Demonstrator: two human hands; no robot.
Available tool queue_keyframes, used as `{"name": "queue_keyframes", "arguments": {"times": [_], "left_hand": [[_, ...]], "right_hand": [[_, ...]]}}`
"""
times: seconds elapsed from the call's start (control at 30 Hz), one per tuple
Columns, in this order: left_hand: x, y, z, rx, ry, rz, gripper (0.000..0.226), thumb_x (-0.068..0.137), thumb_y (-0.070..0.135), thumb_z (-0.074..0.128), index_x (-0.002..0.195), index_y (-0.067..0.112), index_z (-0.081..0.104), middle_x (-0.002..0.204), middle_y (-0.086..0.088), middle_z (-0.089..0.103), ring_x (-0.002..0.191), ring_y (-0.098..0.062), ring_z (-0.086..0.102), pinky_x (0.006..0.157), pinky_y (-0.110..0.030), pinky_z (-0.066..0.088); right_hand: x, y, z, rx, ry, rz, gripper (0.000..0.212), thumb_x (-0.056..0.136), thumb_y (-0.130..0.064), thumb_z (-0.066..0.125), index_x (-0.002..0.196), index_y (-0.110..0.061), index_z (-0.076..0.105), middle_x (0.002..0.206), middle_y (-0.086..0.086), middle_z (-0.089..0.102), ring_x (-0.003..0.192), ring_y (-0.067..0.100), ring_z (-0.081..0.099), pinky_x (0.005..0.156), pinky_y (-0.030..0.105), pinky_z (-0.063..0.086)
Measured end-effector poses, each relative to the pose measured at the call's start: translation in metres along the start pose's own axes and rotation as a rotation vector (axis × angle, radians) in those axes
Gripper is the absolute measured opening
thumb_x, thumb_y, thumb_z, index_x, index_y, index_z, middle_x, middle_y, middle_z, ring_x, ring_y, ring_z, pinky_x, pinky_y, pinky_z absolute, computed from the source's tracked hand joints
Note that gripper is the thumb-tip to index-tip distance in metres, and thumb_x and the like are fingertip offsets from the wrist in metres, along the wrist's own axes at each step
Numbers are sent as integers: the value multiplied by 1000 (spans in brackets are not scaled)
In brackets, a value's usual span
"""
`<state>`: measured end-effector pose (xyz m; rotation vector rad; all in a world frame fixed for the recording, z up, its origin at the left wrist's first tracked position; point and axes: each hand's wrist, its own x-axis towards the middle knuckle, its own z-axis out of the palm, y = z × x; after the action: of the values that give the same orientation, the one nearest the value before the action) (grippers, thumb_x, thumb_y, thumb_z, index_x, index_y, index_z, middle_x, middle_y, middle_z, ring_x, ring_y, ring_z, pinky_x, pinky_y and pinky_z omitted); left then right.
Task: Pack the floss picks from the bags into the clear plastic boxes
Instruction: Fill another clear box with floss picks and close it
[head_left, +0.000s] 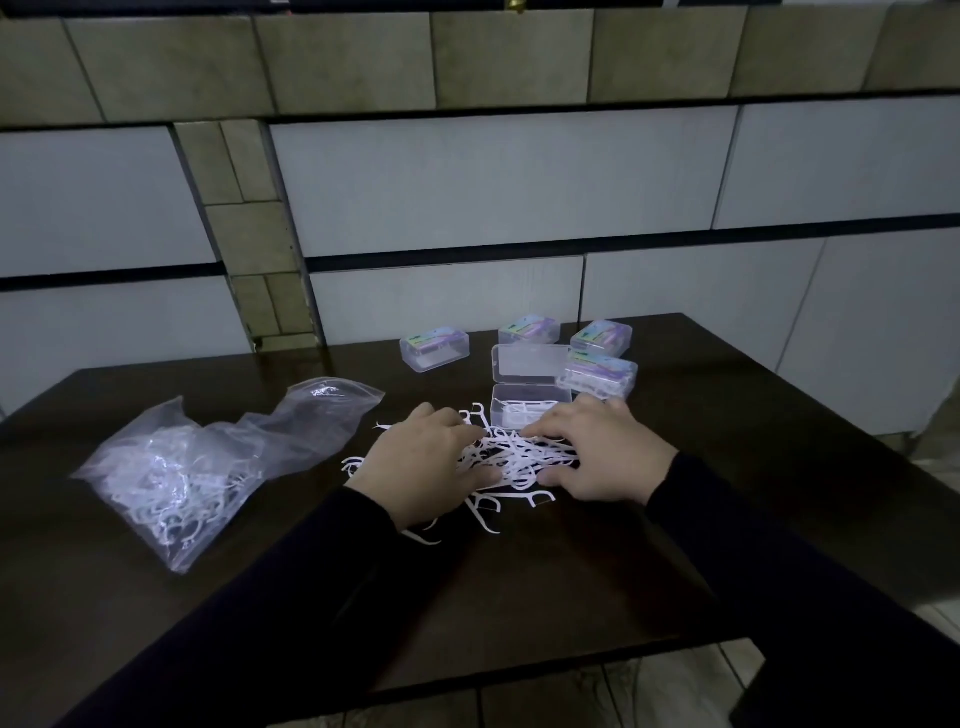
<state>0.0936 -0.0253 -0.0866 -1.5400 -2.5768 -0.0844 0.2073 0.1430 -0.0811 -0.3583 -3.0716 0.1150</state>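
One dark brown counter, set against a wall of pale and stone-coloured tiles. One clear plastic bag lying crumpled on the counter's left side, white floss picks visible inside it, mouth turned toward the centre. Two dark sleeves reaching in from the near edge. One left hand, palm down, fingers spread loosely over the pile. One right hand, palm down just beside it, fingers bent lightly onto the pile; whether either hand pinches a pick, I cannot tell. One loose pile of floss picks, white, tangled, on the counter between and under both hands. One open clear box just behind the pile, lid standing up, a few picks inside. Four closed clear boxes with coloured labels, ranged behind and to the right of the open one.
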Motion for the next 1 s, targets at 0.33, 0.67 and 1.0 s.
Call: {"name": "queue_keyframes", "arguments": {"times": [0.33,0.67,1.0], "left_hand": [[4,-2,4,5,4,-40,31,96,38,51,122,27,64,116,3,62,106,-16,49,78,-24,39],[7,-3,15,49,105,-66,25,98,28,51,120,24,63,115,2,64,107,-17,49,80,-27,44],[6,1,15,23,264,-135,21,95,20,56,114,23,64,106,2,65,93,-15,46,73,-25,42]], "right_hand": [[1,-11,2,-31,48,11,45,94,-41,55,138,-34,48,135,-9,54,124,16,38,103,39,23],[3,-10,1,-43,133,28,33,96,-38,53,128,-36,58,124,-7,61,117,16,41,101,37,22],[3,-3,-3,-39,306,101,27,94,-40,56,119,-33,66,107,-8,68,111,16,49,103,40,22]]}}
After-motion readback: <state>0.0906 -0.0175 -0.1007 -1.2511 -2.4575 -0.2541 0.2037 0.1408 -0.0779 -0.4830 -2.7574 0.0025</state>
